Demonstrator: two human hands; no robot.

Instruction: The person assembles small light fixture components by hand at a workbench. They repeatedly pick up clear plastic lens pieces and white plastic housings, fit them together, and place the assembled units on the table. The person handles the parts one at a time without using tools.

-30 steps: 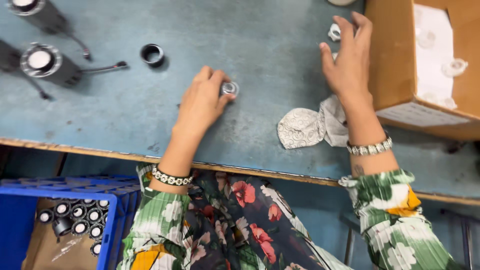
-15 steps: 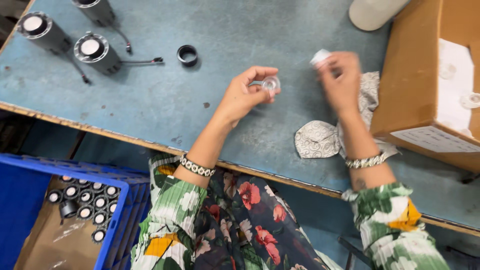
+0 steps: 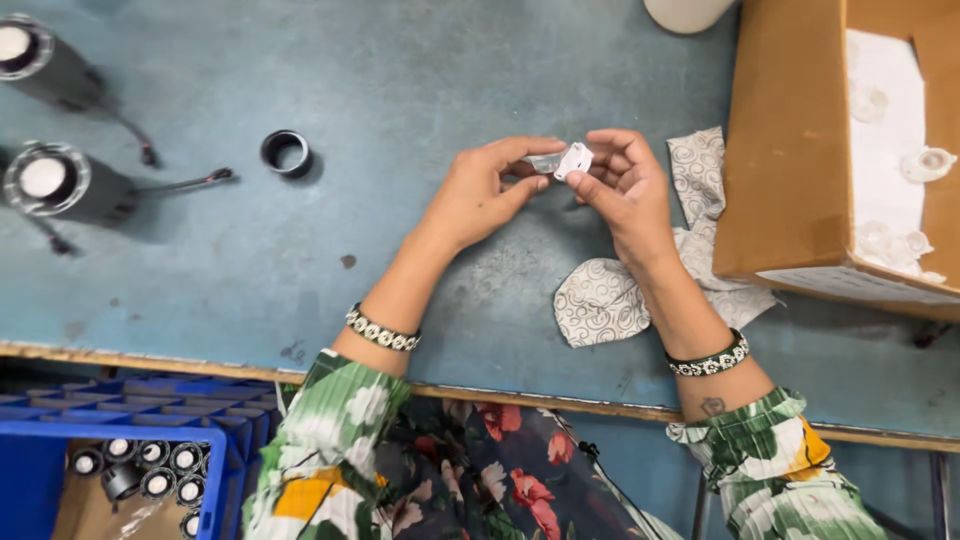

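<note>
Above the patterned cloth [image 3: 610,295], the left hand [image 3: 478,195] pinches a small clear lens piece [image 3: 544,163] between thumb and fingers. The right hand [image 3: 622,190], directly over the cloth, grips a small white part [image 3: 574,160] in its fingertips, pressed against the clear piece where the two hands meet. The open cardboard box [image 3: 790,150] stands just right of the cloth.

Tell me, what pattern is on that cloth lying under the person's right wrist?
The cloth is pale grey-white with small dark swirls, seen best in the head view, beside the right hand.

Scuffed blue worktable [image 3: 400,60], wooden front edge [image 3: 150,355].
</note>
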